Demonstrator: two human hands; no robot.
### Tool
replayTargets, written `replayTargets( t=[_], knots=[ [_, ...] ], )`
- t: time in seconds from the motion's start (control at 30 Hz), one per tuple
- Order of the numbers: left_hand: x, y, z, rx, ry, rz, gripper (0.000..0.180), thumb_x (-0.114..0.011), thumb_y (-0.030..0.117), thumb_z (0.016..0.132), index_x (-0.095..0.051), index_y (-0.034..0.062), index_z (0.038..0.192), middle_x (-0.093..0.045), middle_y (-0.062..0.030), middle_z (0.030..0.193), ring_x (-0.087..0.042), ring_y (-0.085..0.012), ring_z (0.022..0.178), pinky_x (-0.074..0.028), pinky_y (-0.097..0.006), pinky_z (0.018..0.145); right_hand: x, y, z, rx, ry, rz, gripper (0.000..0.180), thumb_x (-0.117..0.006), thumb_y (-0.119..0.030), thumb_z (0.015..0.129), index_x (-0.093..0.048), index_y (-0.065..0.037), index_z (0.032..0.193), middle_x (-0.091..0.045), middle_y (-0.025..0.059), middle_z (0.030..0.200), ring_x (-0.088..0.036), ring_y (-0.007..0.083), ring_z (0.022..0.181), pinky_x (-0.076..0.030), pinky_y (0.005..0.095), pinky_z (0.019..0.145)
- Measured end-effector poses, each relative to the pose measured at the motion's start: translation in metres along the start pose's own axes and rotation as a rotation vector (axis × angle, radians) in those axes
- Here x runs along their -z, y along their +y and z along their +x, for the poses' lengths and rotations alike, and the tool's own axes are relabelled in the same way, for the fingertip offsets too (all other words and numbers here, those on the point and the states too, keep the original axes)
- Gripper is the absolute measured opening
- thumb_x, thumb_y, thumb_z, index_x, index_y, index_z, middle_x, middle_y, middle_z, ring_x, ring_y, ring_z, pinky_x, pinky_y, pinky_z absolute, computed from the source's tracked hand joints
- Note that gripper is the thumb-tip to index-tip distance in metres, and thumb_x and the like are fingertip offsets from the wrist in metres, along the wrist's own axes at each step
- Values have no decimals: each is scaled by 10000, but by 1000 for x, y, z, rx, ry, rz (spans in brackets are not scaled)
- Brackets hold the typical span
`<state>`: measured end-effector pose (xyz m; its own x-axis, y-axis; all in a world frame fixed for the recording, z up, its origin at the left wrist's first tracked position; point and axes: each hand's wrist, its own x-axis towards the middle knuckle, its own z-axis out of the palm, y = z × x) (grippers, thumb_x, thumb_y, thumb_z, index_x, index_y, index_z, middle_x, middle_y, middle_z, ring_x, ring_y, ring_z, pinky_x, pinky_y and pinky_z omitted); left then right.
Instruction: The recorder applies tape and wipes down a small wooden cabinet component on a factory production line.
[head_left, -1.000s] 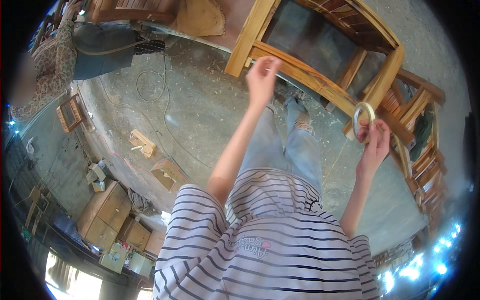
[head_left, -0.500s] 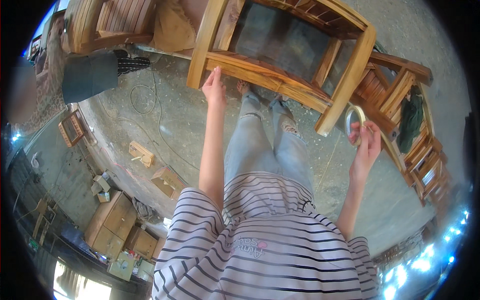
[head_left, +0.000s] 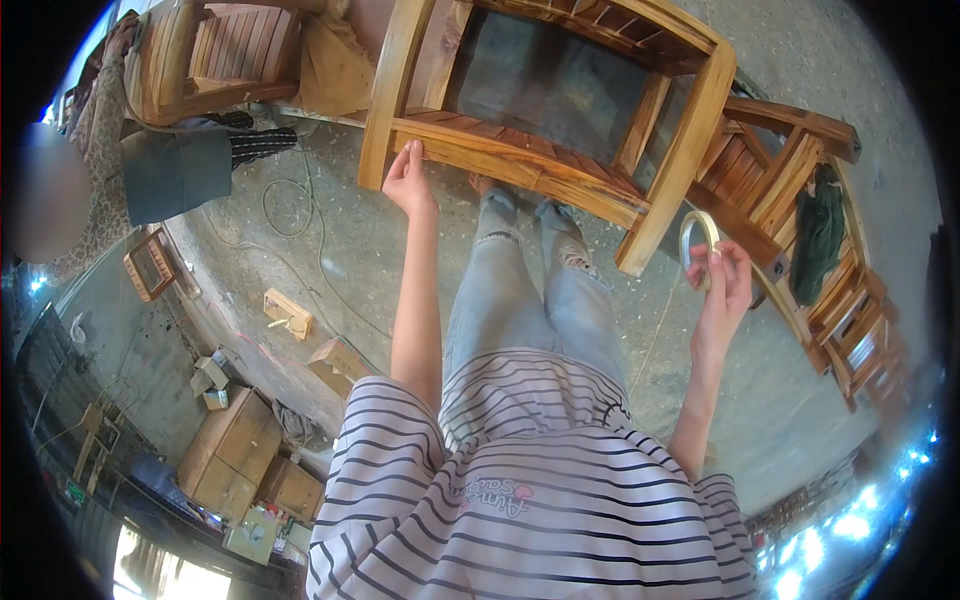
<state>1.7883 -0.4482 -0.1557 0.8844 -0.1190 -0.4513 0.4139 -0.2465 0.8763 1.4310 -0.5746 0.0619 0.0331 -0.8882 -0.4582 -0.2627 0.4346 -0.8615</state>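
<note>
In front of me stands a varnished wooden chair frame (head_left: 520,165) with slatted parts and two thick posts. My left hand (head_left: 408,185) is closed in a pinch at the left end of its front rail, beside the left post. The fingertips touch the rail or lie just against it; whatever they pinch is too small to make out. Off the frame's right post, my right hand (head_left: 732,280) grips a roll of pale yellow tape (head_left: 713,232) by its lower edge. The roll is held on edge, apart from the wood.
More slatted wooden furniture stands right, a dark green cloth (head_left: 818,235) draped over it. Another slatted chair (head_left: 225,50) is far left, near a person with a blurred head (head_left: 50,190). A cable (head_left: 320,235) loops over the concrete floor. Wooden cabinets (head_left: 228,455) stand lower left.
The view has shifted slightly, so the chair frame and both hands appear a little further left. My left hand stays pinched at the rail, and my right hand still holds the tape roll.
</note>
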Motion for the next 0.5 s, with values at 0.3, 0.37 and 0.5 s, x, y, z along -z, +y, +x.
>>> replayTargets(
  t=[0.3, 0.37, 0.5],
  knots=[
    [-17, -2, -17, -346, 98, 37, 344, -780, 109, 823, -680, -57, 1107, -414, 113, 630, -266, -9, 550, -224, -181, 505, -13, -6, -1, 0, -65, 53, 113, -524, -130, 991, -513, -66, 1084, -674, 58, 930, -544, 80, 726, -404, 224, 672],
    [-18, 0, -24, -329, 165, 100, 394, -770, 93, 826, -651, -52, 1173, -331, 122, 615, -256, -14, 559, -226, -187, 506, -13, -7, -2, 17, -87, 53, 111, -521, -129, 993, -513, -69, 1085, -673, 58, 938, -545, 81, 732, -404, 225, 676],
    [-18, -7, -13, -226, 266, -24, 337, -815, 170, 792, -599, 26, 1007, -345, 104, 548, -285, -25, 470, -235, -223, 438, -13, -7, -6, 37, -156, 27, 124, -510, -133, 999, -510, -67, 1104, -666, 68, 970, -542, 90, 751, -401, 232, 694]
  ],
)
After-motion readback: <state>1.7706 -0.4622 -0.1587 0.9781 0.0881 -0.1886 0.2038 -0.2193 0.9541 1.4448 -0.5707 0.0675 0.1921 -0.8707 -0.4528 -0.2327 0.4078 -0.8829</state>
